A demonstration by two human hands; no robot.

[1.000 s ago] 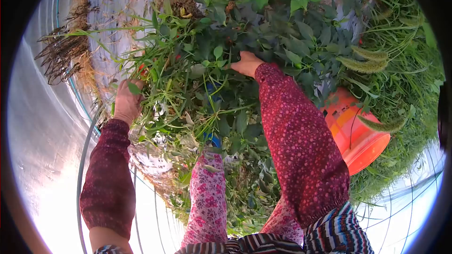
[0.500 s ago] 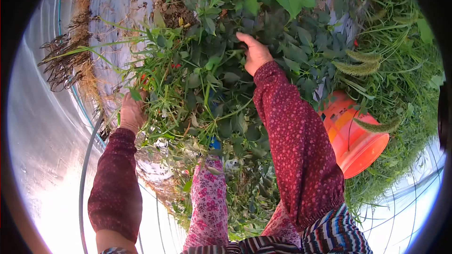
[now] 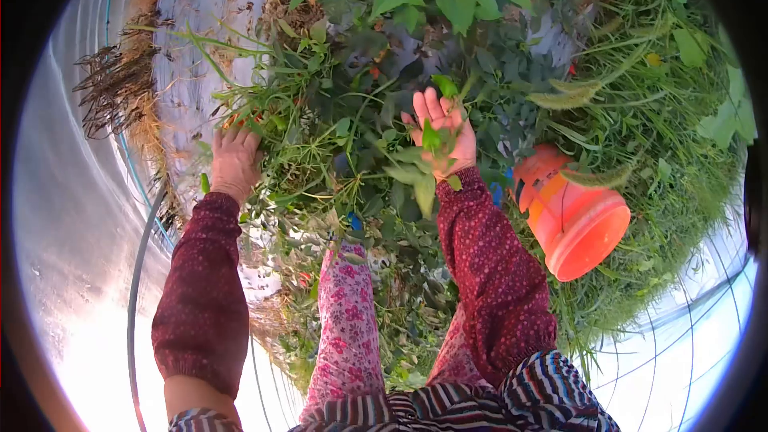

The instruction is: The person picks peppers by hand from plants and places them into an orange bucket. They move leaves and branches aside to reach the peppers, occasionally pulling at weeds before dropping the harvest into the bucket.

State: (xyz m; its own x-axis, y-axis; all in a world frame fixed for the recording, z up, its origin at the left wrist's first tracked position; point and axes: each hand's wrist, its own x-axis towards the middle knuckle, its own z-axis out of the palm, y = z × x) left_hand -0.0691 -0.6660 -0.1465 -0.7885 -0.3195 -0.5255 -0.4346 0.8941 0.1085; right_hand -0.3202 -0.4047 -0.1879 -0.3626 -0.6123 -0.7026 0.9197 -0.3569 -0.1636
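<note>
In the head view, my right hand [image 3: 448, 132] is palm up over the dark leafy plants [image 3: 384, 132], fingers stretched out. A stem with pale green leaves [image 3: 422, 180] and small green pods crosses in front of the palm; it does not appear gripped. At the left edge of the foliage, my left hand [image 3: 236, 164] lies back up with its fingers spread on the grass and leaves. Small red fruits [image 3: 234, 122] show just beyond its fingertips, which are partly hidden.
An orange-red bucket [image 3: 572, 220] lies tilted in the greenery at right. Tall grass with seed heads [image 3: 568, 98] grows beside it. Pale plastic sheeting [image 3: 188, 56] covers the ground at upper left. A grey hose [image 3: 138, 296] runs along the left side, and my legs [image 3: 346, 320] stand among the plants.
My right hand has turned palm up and its fingers have opened, with a leafy stem now in front of it. My left hand has shifted slightly up. The view has moved a little.
</note>
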